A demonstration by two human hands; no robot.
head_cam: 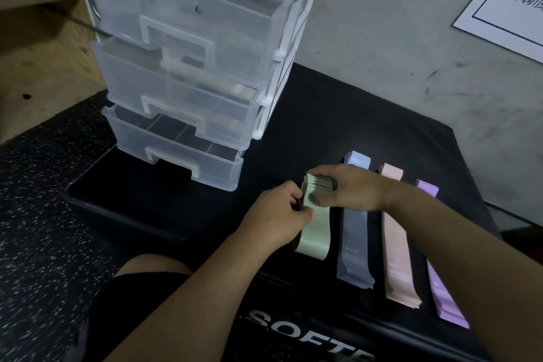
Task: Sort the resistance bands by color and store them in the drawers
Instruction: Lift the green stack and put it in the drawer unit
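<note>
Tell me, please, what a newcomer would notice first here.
At the centre, the left hand and right hand grip a folded stack of green bands. Beside it lie blue bands, pink bands and purple bands in parallel strips on the black mat; a clear drawer unit stands behind, left.

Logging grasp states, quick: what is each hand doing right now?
Left hand: fingers curled round the green bands, holding them.
Right hand: gripping the same green bands from above.
</note>
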